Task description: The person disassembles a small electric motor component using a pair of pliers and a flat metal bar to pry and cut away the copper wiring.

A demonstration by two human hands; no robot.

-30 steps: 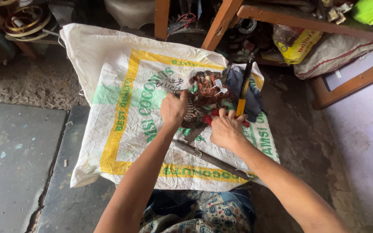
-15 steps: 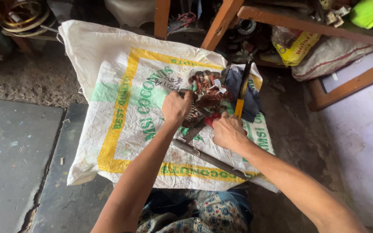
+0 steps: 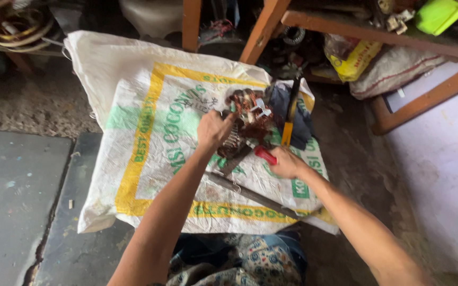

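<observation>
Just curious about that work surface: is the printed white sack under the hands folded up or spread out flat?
Spread out flat. The sack lies open, its yellow printed border visible on several sides, with the motor part resting on it.

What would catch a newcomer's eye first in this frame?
The white woven sack with yellow border and green print, spread over the floor at centre. On it sits a rusty motor part wound with copper wire, gripped by the left hand, while the right hand holds a red-handled tool beside it.

White, yellow-and-green printed sack spread on floor; yellow bag behind.
</observation>
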